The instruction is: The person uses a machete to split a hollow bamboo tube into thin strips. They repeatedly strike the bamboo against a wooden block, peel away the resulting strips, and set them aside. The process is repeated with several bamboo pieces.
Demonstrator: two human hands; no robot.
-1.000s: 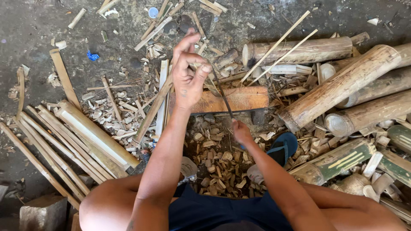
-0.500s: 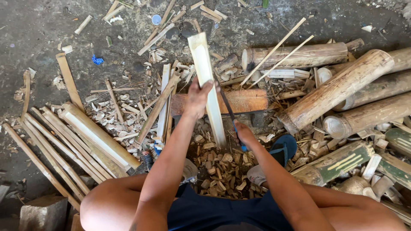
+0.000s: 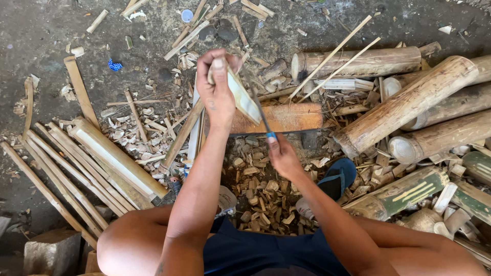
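Note:
My left hand [image 3: 217,89] grips the top of a pale split bamboo strip [image 3: 243,97], held tilted above a reddish wooden chopping block [image 3: 294,117]. My right hand [image 3: 282,157] holds a knife [image 3: 258,105] by its blue-ended handle. The thin dark blade runs up along the right side of the strip, close against it. Both hands work in front of my knees, above a heap of bamboo chips [image 3: 261,191].
Thick bamboo logs [image 3: 404,112] lie stacked at the right. Long split bamboo slats [image 3: 87,163] lie on the ground at the left. A blue sandal [image 3: 337,179] sits by my right leg. A grey stone block [image 3: 51,250] is at the lower left. Thin sticks [image 3: 335,59] lean across the logs.
My left hand was raised and empty, then held a long strip upright on the block. Now it grips the strip's top, tilted, with the knife blade alongside it.

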